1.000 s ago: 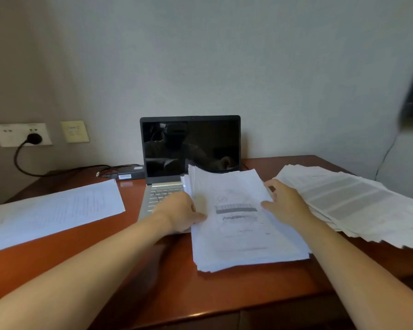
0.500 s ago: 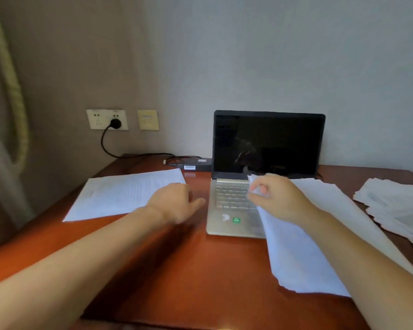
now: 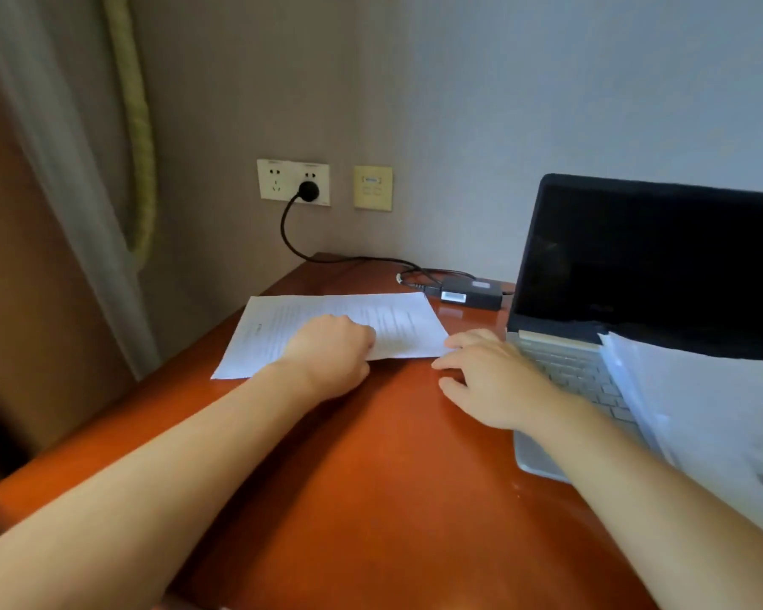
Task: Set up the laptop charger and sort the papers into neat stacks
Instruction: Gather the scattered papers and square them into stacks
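A glossy reddish-brown wooden table (image 3: 371, 499) carries a printed sheet (image 3: 397, 319) at its far left, a black charger brick (image 3: 470, 294) and its cable (image 3: 357, 258) just beyond the sheet, an open silver laptop (image 3: 560, 358) at right, and a stack of papers (image 3: 701, 411) overlapping the keyboard.

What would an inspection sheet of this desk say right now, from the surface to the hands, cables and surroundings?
Surface: glossy red-brown wooden desk.
Job's things: loose sheets lie flat at the left; open laptop, screen dark; paper stack overlaps its keyboard; charger brick sits behind the sheets.
Clutter: nothing seen.
Hands: left hand rests curled on the sheets, grip unclear; right hand is open, fingertips at the sheets' corner.
Cables: black plug sits in the wall socket; cable runs to the brick; link to the laptop hidden.
Surroundings: yellow wall panel, curtain with rope tie.
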A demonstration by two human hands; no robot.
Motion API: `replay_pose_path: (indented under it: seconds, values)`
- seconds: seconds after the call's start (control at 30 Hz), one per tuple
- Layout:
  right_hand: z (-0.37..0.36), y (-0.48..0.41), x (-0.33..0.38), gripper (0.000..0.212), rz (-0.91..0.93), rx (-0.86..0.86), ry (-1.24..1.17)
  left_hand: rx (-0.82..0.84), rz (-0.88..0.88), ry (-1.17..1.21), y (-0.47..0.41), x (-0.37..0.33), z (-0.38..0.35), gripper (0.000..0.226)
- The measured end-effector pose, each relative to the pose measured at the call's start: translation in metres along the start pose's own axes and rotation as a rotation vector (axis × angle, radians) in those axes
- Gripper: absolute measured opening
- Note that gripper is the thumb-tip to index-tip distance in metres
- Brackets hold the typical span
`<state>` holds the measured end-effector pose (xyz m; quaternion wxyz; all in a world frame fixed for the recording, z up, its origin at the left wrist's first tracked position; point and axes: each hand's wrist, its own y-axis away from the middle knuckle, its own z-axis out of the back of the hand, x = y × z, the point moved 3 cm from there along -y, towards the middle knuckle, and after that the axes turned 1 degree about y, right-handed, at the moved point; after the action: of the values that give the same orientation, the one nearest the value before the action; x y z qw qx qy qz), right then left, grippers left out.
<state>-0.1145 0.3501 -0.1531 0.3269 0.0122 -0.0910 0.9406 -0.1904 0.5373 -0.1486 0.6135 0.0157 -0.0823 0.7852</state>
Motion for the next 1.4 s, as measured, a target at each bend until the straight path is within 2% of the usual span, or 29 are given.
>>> replay_pose_path:
  seconds: [0.1, 0.2, 0.27, 0.33, 0.4, 0.47, 0.5, 0.6, 0.67, 0.83, 0.9, 0.93, 1.0, 1.03, 1.17, 1.27, 1.4]
  values:
    - [-0.012, -0.01, -0.003, 0.04, -0.073, -0.047, 0.025, -0.137, -0.017, 0.093, -0.006, 0.0, -0.01, 0.028]
    - [-0.017, -0.015, -0.004, 0.044, -0.136, -0.114, 0.075, -0.161, -0.026, 0.167, -0.012, 0.007, -0.012, 0.03]
    - [-0.014, -0.014, -0.006, 0.043, -0.174, -0.222, 0.069, -0.179, 0.003, 0.242, -0.013, 0.013, -0.011, 0.03]
    - [-0.008, -0.013, -0.007, 0.036, -0.177, -0.387, -0.015, -0.203, 0.034, 0.39, -0.014, 0.017, -0.01, 0.033]
    - [-0.003, -0.014, -0.009, 0.025, -0.2, -0.47, -0.222, -0.23, 0.05, 0.572, -0.012, 0.019, -0.007, 0.051]
    - [-0.004, -0.017, -0.011, 0.026, -0.271, -0.41, -0.452, -0.256, 0.04, 0.705, -0.012, 0.021, -0.005, 0.062]
    - [-0.005, -0.018, -0.012, 0.037, -0.299, -0.367, -0.507, -0.251, 0.031, 0.754, -0.011, 0.022, -0.004, 0.062]
    - [-0.007, -0.017, -0.013, 0.079, -0.302, -0.265, -0.516, -0.19, 0.006, 0.866, -0.012, 0.026, -0.007, 0.056]
    - [-0.008, -0.015, -0.013, 0.086, -0.303, -0.221, -0.508, -0.159, 0.015, 0.895, -0.012, 0.028, -0.011, 0.053]
    - [-0.006, -0.014, -0.011, 0.086, -0.274, -0.252, -0.49, -0.225, 0.083, 0.827, -0.014, 0.034, -0.016, 0.04]
    - [-0.005, -0.014, -0.012, 0.079, -0.233, -0.274, -0.454, -0.286, 0.118, 0.85, -0.014, 0.04, -0.015, 0.034]
    - [-0.005, -0.014, -0.012, 0.066, -0.202, -0.282, -0.421, -0.308, 0.13, 0.856, -0.014, 0.042, -0.014, 0.032]
    - [-0.006, -0.013, -0.014, 0.026, -0.141, -0.308, -0.328, -0.34, 0.139, 0.849, -0.012, 0.044, -0.013, 0.026]
    - [-0.006, -0.013, -0.014, 0.017, -0.114, -0.316, -0.289, -0.358, 0.141, 0.847, -0.012, 0.044, -0.012, 0.024]
    - [-0.009, -0.014, -0.01, 0.021, -0.086, -0.278, -0.271, -0.395, 0.127, 0.846, -0.009, 0.041, -0.011, 0.011]
    - [-0.014, -0.015, -0.007, 0.047, -0.08, -0.201, -0.231, -0.329, 0.055, 0.823, -0.007, 0.039, -0.014, 0.017]
    - [-0.019, -0.014, -0.005, 0.056, -0.041, -0.088, -0.202, -0.183, -0.134, 0.74, -0.006, 0.028, -0.018, 0.021]
